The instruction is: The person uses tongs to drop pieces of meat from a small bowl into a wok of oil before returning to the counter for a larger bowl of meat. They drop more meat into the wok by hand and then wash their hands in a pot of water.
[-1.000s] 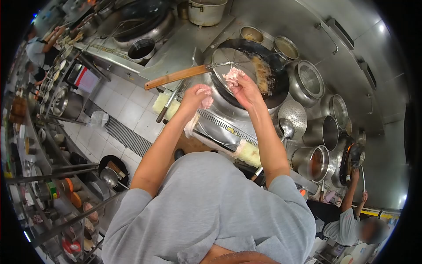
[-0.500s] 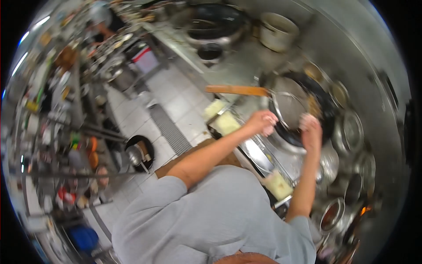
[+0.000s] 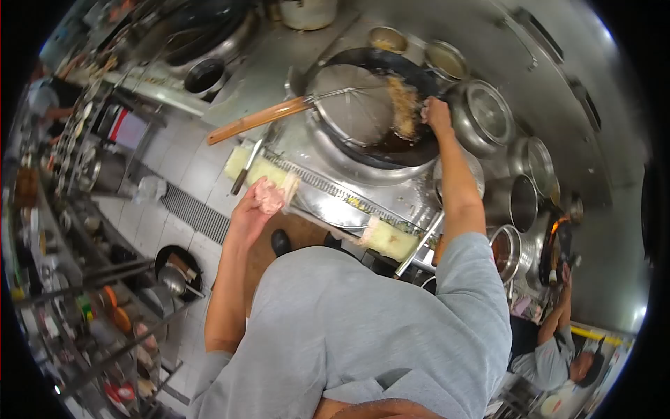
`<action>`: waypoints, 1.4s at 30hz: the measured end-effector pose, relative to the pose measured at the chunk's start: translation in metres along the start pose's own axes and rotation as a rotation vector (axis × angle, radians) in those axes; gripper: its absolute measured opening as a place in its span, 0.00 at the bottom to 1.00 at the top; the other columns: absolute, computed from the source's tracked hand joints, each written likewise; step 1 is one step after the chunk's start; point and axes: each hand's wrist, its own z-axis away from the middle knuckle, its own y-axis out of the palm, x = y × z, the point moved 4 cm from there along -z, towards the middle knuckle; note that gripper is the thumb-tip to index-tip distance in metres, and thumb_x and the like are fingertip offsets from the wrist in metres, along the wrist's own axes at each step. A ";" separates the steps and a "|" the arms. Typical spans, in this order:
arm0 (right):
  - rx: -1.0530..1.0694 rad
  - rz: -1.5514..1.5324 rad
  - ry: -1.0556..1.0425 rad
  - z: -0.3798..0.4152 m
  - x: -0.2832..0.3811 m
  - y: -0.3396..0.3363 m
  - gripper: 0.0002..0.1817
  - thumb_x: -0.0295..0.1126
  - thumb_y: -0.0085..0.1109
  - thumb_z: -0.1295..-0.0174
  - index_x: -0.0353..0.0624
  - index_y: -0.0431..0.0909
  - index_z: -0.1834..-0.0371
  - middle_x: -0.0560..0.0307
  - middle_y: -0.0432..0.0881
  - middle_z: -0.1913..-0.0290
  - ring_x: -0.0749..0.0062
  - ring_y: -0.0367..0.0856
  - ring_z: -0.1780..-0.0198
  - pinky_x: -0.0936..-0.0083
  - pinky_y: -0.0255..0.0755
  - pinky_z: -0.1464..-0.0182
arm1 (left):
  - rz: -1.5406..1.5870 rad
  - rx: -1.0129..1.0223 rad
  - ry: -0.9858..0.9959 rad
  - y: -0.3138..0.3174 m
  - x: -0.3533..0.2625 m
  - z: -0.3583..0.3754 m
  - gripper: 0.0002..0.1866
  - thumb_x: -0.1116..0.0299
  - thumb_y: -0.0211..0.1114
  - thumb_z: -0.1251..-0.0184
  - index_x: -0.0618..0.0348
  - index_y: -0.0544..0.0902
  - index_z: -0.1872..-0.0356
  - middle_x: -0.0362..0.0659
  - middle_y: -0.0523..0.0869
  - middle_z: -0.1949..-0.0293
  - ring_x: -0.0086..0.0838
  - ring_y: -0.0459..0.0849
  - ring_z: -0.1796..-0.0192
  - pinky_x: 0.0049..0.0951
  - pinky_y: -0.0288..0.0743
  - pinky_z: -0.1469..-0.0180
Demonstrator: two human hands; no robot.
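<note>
Inspected at the stainless-steel counter [image 3: 269,80]. The left hand [image 3: 246,215] is curled around a pale pink, soft-looking lump of raw meat [image 3: 270,196], in front of the counter and near a pale yellow-green folded pad [image 3: 252,167]. The right hand [image 3: 437,115] has its fingers drawn together at the right rim of a large, round, black metal wok [image 3: 373,57], seemingly pinching a small pink piece [image 3: 424,112]; blur prevents certainty.

Handling, in my judgement: pieces should leave the fingertips low and singly, since the dark liquid [image 3: 398,151] in the wok looks hot and could splash. The right side suits this best; a round wire-mesh strainer with a wooden handle [image 3: 349,108] lies across the left. The forearm should clear the rim.

Count: one lump, one wok, one strainer, two such pads, one patch of golden-brown food [image 3: 403,105] in the wok, two round metal bowls [image 3: 391,52] behind it.
</note>
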 end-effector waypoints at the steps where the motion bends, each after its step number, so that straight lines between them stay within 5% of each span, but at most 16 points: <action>1: -0.161 0.128 -0.144 -0.019 -0.015 0.015 0.09 0.33 0.54 0.40 0.38 0.79 0.64 0.40 0.84 0.63 0.45 0.84 0.60 0.52 0.75 0.58 | -0.031 -0.015 -0.001 0.006 -0.004 0.004 0.30 0.75 0.51 0.35 0.60 0.60 0.29 0.50 0.72 0.36 0.44 0.74 0.34 0.49 0.69 0.32; 2: -0.246 0.302 -0.231 -0.030 -0.029 0.031 0.11 0.36 0.54 0.39 0.39 0.81 0.67 0.43 0.85 0.64 0.48 0.85 0.61 0.53 0.75 0.59 | -0.065 -0.046 0.014 0.013 -0.007 0.009 0.31 0.77 0.50 0.35 0.60 0.60 0.29 0.50 0.72 0.37 0.43 0.74 0.35 0.48 0.70 0.32; 4: 0.279 0.651 -0.209 -0.044 0.006 0.019 0.13 0.38 0.55 0.40 0.43 0.85 0.64 0.46 0.85 0.61 0.56 0.85 0.57 0.58 0.76 0.56 | -0.011 0.017 0.084 0.005 -0.007 0.004 0.25 0.79 0.50 0.30 0.59 0.63 0.32 0.51 0.76 0.40 0.40 0.79 0.40 0.42 0.75 0.36; 7: -0.191 0.401 -0.343 -0.041 0.026 -0.009 0.16 0.27 0.57 0.45 0.50 0.86 0.53 0.46 0.83 0.57 0.49 0.81 0.52 0.55 0.73 0.48 | -0.066 0.095 0.091 -0.021 -0.001 -0.016 0.19 0.79 0.48 0.29 0.65 0.67 0.38 0.53 0.78 0.43 0.40 0.83 0.45 0.41 0.80 0.41; 10: -0.235 0.325 -0.242 -0.007 0.115 -0.066 0.21 0.20 0.51 0.45 0.45 0.83 0.48 0.38 0.82 0.55 0.43 0.80 0.49 0.57 0.73 0.45 | -0.090 -0.089 0.087 -0.003 -0.022 -0.019 0.18 0.81 0.51 0.31 0.64 0.69 0.41 0.50 0.81 0.49 0.38 0.85 0.49 0.37 0.83 0.47; 12: -0.189 -0.085 -0.351 0.003 0.142 -0.067 0.19 0.22 0.52 0.41 0.45 0.83 0.47 0.41 0.83 0.51 0.50 0.81 0.46 0.62 0.73 0.43 | -0.128 -0.127 0.110 -0.006 -0.028 -0.033 0.15 0.80 0.52 0.31 0.63 0.70 0.44 0.49 0.82 0.54 0.38 0.86 0.54 0.37 0.85 0.52; 13: -0.044 -0.385 -0.201 0.036 0.199 -0.081 0.17 0.25 0.54 0.38 0.46 0.82 0.46 0.48 0.84 0.48 0.61 0.82 0.46 0.67 0.72 0.42 | -0.134 -0.140 0.123 -0.009 -0.028 -0.046 0.13 0.80 0.52 0.31 0.63 0.71 0.47 0.49 0.83 0.56 0.38 0.87 0.56 0.37 0.86 0.55; 14: 0.030 -0.471 -0.197 0.061 0.235 -0.082 0.16 0.28 0.55 0.35 0.47 0.82 0.46 0.54 0.85 0.48 0.68 0.81 0.47 0.71 0.72 0.42 | -0.270 0.083 0.086 -0.005 -0.035 -0.051 0.15 0.78 0.54 0.34 0.67 0.74 0.46 0.50 0.84 0.52 0.34 0.85 0.60 0.34 0.83 0.54; 20: 0.734 -0.880 -0.341 0.158 0.360 0.002 0.23 0.34 0.61 0.35 0.45 0.74 0.36 0.57 0.83 0.52 0.72 0.80 0.53 0.72 0.75 0.51 | -0.434 -0.061 0.123 0.043 -0.050 -0.083 0.09 0.76 0.63 0.35 0.60 0.73 0.57 0.46 0.84 0.63 0.31 0.86 0.68 0.29 0.81 0.69; 23: 0.773 -0.941 -0.278 0.155 0.351 0.041 0.18 0.33 0.60 0.34 0.40 0.75 0.43 0.57 0.82 0.55 0.72 0.81 0.56 0.70 0.77 0.54 | -0.434 -0.104 0.138 0.053 -0.051 -0.086 0.08 0.72 0.64 0.34 0.58 0.73 0.61 0.42 0.81 0.68 0.25 0.82 0.72 0.26 0.75 0.76; 25: 0.722 -1.362 -0.075 0.152 0.337 0.039 0.14 0.31 0.57 0.34 0.40 0.76 0.47 0.56 0.82 0.58 0.71 0.81 0.58 0.70 0.77 0.57 | -0.338 -0.098 0.105 0.051 -0.052 -0.085 0.08 0.69 0.64 0.33 0.57 0.73 0.61 0.41 0.80 0.68 0.25 0.81 0.71 0.26 0.75 0.75; 30: 0.631 -2.039 0.240 0.146 0.302 -0.015 0.13 0.28 0.52 0.30 0.42 0.73 0.45 0.57 0.81 0.63 0.71 0.80 0.64 0.70 0.77 0.60 | -0.119 0.069 0.027 0.027 -0.030 -0.087 0.06 0.68 0.60 0.28 0.56 0.74 0.57 0.40 0.80 0.62 0.29 0.83 0.61 0.37 0.83 0.56; 33: 0.238 -1.814 0.089 0.120 0.224 -0.038 0.12 0.30 0.52 0.29 0.42 0.73 0.45 0.53 0.82 0.62 0.69 0.81 0.62 0.70 0.79 0.61 | -0.102 0.107 -0.046 0.024 -0.022 -0.076 0.11 0.75 0.58 0.32 0.58 0.72 0.51 0.44 0.79 0.56 0.35 0.83 0.55 0.39 0.80 0.49; 35: 0.117 -1.216 0.214 0.097 0.158 -0.039 0.14 0.35 0.52 0.29 0.41 0.75 0.44 0.61 0.81 0.62 0.75 0.80 0.63 0.72 0.77 0.60 | -0.113 0.117 -0.078 0.034 -0.026 -0.056 0.15 0.78 0.58 0.35 0.59 0.71 0.48 0.47 0.78 0.54 0.38 0.82 0.52 0.40 0.79 0.45; 40: 0.012 0.099 -0.134 0.089 0.073 -0.019 0.20 0.29 0.56 0.39 0.40 0.76 0.43 0.42 0.85 0.62 0.47 0.85 0.56 0.55 0.77 0.54 | -0.097 0.179 -0.019 0.030 -0.021 -0.041 0.29 0.86 0.52 0.39 0.61 0.66 0.34 0.54 0.74 0.41 0.44 0.78 0.39 0.43 0.72 0.33; 42: 0.063 0.190 -0.060 0.095 0.068 -0.014 0.20 0.27 0.56 0.41 0.41 0.76 0.43 0.37 0.84 0.61 0.42 0.82 0.53 0.51 0.76 0.52 | -0.123 0.180 -0.017 0.034 -0.022 -0.037 0.32 0.90 0.49 0.41 0.61 0.65 0.32 0.55 0.73 0.40 0.45 0.77 0.37 0.40 0.71 0.32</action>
